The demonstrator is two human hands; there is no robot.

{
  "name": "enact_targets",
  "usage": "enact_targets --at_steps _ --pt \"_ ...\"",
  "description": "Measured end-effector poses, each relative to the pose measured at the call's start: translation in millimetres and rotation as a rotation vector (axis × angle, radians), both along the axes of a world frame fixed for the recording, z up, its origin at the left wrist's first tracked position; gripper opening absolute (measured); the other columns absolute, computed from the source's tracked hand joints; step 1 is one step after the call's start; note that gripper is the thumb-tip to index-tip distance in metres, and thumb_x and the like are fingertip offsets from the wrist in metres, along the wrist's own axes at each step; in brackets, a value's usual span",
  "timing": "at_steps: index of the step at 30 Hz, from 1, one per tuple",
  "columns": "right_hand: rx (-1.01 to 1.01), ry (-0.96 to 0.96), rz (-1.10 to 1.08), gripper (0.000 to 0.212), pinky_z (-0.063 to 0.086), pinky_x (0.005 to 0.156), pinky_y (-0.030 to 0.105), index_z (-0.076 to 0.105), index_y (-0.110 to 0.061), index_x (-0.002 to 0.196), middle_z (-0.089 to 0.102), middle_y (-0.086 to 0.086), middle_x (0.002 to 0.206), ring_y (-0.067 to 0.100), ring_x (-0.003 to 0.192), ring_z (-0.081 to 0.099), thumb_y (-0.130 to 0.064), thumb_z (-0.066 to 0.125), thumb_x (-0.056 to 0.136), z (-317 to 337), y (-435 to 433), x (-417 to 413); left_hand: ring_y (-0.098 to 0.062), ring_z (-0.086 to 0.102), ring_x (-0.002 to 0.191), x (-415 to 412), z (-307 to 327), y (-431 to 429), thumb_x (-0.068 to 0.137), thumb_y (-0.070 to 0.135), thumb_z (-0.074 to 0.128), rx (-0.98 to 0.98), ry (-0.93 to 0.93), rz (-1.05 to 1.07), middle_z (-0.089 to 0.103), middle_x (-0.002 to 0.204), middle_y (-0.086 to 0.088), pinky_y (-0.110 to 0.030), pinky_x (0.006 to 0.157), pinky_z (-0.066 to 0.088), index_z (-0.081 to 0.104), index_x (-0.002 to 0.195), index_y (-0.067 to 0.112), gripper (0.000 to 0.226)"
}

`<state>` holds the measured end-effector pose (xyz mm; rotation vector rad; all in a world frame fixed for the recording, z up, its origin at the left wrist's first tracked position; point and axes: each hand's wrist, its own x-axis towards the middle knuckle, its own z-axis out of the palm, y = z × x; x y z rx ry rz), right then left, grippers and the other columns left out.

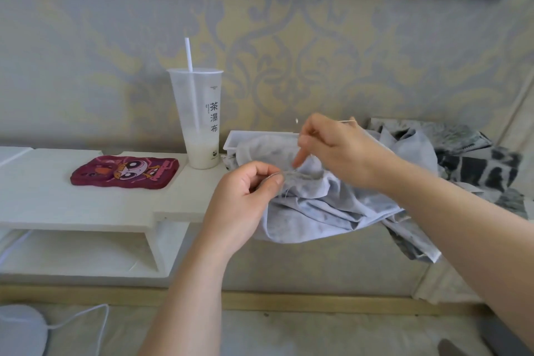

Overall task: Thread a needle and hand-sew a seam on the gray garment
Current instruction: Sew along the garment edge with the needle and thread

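The gray garment hangs crumpled in the middle of the view, draped over the shelf edge. My left hand pinches a folded edge of the cloth between thumb and fingers. Just above and to the right, my right hand holds a thin needle, whose tip sticks out past the knuckles. A fine thread runs down from that hand toward the pinched fold; it is faint and hard to follow.
A tall plastic cup with a straw and some white drink stands on the white shelf. A maroon cartoon phone case lies left of it. A white tray sits behind the garment. Patterned dark cloth is piled at right.
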<state>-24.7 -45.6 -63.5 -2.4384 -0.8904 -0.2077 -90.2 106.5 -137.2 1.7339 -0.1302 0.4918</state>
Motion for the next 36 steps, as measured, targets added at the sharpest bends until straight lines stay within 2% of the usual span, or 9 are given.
enact_targets --at_steps 3,7,10,13,18,22,25,29,36 --pt "-0.053 0.083 -0.013 0.016 0.035 0.086 0.029 0.050 -0.018 0.085 0.062 -0.010 0.060 0.000 0.056 0.048 -0.021 0.041 0.098 4.4 -2.4 2.1 0.003 0.060 0.067 -0.9 0.1 0.5 0.091 0.014 0.060 -0.016 0.011 -0.003 0.067 0.069 0.014 -0.006 0.065 0.042 0.067 0.083 0.019 0.011" --pt "0.558 0.838 0.136 0.020 0.046 0.057 0.027 0.047 -0.010 0.083 0.034 0.001 0.048 0.020 0.054 0.054 -0.014 0.037 0.100 11.5 -5.1 -2.6 0.004 0.062 0.069 -1.8 0.5 0.4 0.091 0.013 0.060 -0.033 0.025 -0.003 0.069 0.072 0.012 -0.006 0.065 0.042 0.067 0.085 0.019 0.011" --pt "1.001 1.023 0.224 0.023 0.059 0.072 0.036 0.044 -0.010 0.084 0.027 -0.004 0.042 0.027 0.082 0.071 -0.012 0.031 0.103 7.6 -1.1 2.2 0.006 0.062 0.069 -2.0 1.4 0.4 0.091 0.013 0.060 -0.006 0.020 0.001 0.069 0.071 0.014 -0.004 0.064 0.041 0.068 0.086 0.018 0.011" --pt "1.049 0.754 0.081 0.019 0.049 0.093 0.044 0.047 -0.012 0.090 0.033 -0.006 0.041 0.025 0.104 0.066 -0.014 0.033 0.103 -0.2 2.1 12.2 0.008 0.059 0.066 -2.2 0.6 1.2 0.091 0.014 0.060 0.009 0.021 0.008 0.067 0.067 0.018 -0.003 0.063 0.039 0.068 0.085 0.019 0.011" --pt "0.921 0.264 -0.133 0.018 0.044 0.077 0.025 0.051 -0.018 0.086 0.045 -0.013 0.039 0.013 0.097 0.066 -0.019 0.041 0.101 -13.2 1.7 22.2 0.007 0.058 0.064 -0.6 -0.8 2.4 0.091 0.017 0.060 0.023 0.038 0.029 0.065 0.064 0.018 -0.004 0.062 0.040 0.068 0.086 0.020 0.010" --pt "0.717 0.112 -0.101 0.018 0.046 0.063 0.027 0.051 -0.018 0.085 0.062 -0.010 0.056 0.011 0.067 0.061 -0.022 0.043 0.100 -20.1 4.4 5.1 0.003 0.063 0.072 0.6 1.0 1.5 0.091 0.018 0.061 -0.004 0.058 0.054 0.071 0.075 0.010 -0.005 0.065 0.043 0.068 0.086 0.021 0.009" --pt "0.499 -0.042 -0.073 0.017 0.047 0.064 0.034 0.049 -0.018 0.087 0.066 -0.009 0.076 0.015 0.071 0.059 -0.024 0.040 0.099 -37.8 11.5 -11.0 0.005 0.062 0.070 -0.3 3.1 0.3 0.090 0.020 0.062 -0.018 0.061 0.080 0.072 0.077 0.006 -0.003 0.061 0.040 0.069 0.085 0.021 0.009" --pt "0.222 -0.412 -0.110 0.016 0.035 0.056 0.035 0.046 -0.014 0.092 0.057 -0.003 0.060 0.026 0.059 0.053 -0.023 0.037 0.100 -66.7 10.9 -4.0 0.003 0.062 0.072 -3.1 4.4 -1.6 0.091 0.019 0.061 0.031 0.043 0.079 0.072 0.081 0.004 -0.002 0.062 0.040 0.069 0.086 0.019 0.010" --pt "0.125 -0.458 -0.118 0.018 0.038 0.046 0.035 0.049 -0.008 0.096 0.057 0.006 0.057 0.032 0.051 0.053 -0.021 0.038 0.100 -81.7 -11.0 24.7 0.002 0.063 0.074 3.4 -8.3 -2.2 0.089 0.020 0.064 0.273 0.127 0.101 0.071 0.080 0.012 -0.013 0.066 0.045 0.065 0.077 0.031 0.016"
